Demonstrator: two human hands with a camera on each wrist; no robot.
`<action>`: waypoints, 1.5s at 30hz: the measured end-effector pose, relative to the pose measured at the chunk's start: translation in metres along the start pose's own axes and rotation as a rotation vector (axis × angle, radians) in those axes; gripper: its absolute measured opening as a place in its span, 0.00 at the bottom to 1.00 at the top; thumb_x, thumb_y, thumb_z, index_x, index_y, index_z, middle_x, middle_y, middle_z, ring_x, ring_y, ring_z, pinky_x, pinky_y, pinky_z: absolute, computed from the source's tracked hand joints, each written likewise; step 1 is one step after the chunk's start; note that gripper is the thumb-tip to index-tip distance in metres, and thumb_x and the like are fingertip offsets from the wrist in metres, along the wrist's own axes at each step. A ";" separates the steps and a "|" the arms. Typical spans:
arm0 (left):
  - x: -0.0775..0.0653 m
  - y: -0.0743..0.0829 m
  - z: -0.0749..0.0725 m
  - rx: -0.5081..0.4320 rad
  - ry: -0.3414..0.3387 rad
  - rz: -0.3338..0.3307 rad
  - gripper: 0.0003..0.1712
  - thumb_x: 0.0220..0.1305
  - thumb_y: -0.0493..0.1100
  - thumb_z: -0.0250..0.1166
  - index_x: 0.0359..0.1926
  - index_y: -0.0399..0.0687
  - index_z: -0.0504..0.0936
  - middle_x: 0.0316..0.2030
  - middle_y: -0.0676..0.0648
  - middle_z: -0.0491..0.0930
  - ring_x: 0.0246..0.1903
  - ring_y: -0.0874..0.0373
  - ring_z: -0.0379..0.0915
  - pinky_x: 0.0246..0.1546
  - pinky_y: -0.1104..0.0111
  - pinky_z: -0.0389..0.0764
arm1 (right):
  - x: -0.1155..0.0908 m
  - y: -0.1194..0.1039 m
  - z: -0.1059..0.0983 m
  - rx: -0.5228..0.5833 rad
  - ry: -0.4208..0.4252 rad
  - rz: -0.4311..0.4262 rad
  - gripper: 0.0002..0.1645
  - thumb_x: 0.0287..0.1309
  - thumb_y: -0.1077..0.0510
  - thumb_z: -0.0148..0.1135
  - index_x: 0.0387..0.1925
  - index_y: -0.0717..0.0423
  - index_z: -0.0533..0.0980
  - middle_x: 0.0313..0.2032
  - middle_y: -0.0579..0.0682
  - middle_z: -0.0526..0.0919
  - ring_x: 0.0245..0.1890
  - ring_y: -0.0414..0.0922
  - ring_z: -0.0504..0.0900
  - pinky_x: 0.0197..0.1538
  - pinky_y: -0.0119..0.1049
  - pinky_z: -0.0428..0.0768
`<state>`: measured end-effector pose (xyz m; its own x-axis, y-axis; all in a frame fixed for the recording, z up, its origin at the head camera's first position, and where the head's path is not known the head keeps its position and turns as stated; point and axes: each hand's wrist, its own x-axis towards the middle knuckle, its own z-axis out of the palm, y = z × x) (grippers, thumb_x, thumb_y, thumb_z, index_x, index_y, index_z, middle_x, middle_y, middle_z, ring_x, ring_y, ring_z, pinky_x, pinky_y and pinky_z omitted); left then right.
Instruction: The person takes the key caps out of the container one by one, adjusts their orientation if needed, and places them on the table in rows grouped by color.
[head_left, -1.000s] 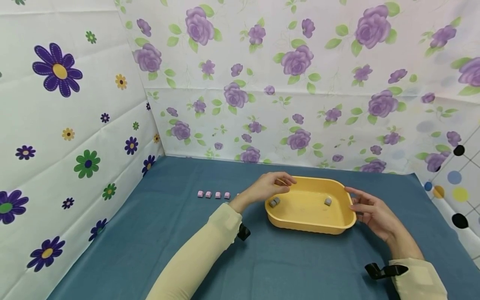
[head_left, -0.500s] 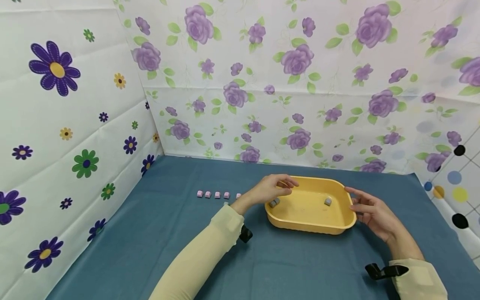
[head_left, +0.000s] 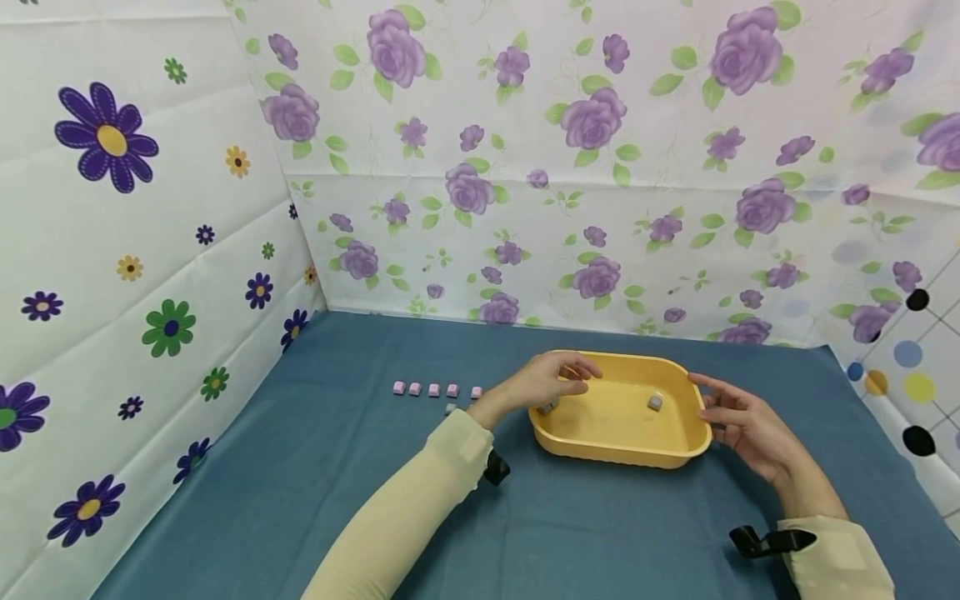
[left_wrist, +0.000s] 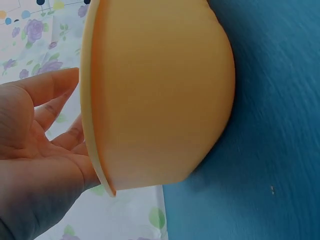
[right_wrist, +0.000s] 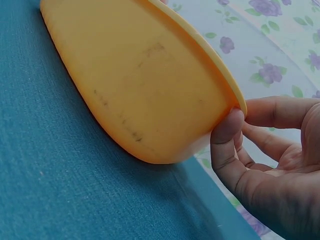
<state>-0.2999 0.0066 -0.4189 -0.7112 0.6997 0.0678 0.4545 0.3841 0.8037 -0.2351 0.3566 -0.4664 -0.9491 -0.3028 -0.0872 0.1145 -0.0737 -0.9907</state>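
Observation:
A yellow tray (head_left: 611, 454) stands on the blue cloth. My left hand (head_left: 546, 381) hovers over its left rim, fingers loosely bent, and nothing shows between them. In the left wrist view the fingers (left_wrist: 52, 86) reach past the rim into the tray. At the tray's right end my right hand (head_left: 750, 429) pinches the rim between thumb and forefinger, plainest in the right wrist view. Inside the tray, a small grey cube (head_left: 655, 402) lies to the right. More grey cubes (head_left: 550, 407) sit at the left end, partly hidden by my left hand.
Several small pink cubes (head_left: 434, 390) form a row left of the tray. A pale grey-green cube (head_left: 450, 409) lies just in front of them, close to my left wrist. A flowered sheet (head_left: 465, 250) hangs behind the blue cloth (head_left: 585, 533), another at the left.
My left hand has drifted slightly right over the tray, covering more of the grey cubes at the left end. More of the pale cube by the wrist shows. The right hand stays put.

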 end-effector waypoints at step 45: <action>0.009 0.010 0.033 0.457 -0.209 -0.104 0.25 0.62 0.26 0.62 0.54 0.57 0.82 0.53 0.49 0.77 0.51 0.60 0.73 0.47 0.74 0.74 | -0.001 -0.002 0.001 0.003 0.004 -0.004 0.39 0.69 0.67 0.54 0.76 0.59 0.51 0.46 0.52 0.72 0.42 0.44 0.81 0.41 0.39 0.84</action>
<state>-0.2833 0.0366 -0.4297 -0.6642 0.7311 -0.1561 0.6081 0.6498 0.4561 -0.2345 0.3561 -0.4647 -0.9506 -0.2989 -0.0833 0.1113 -0.0779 -0.9907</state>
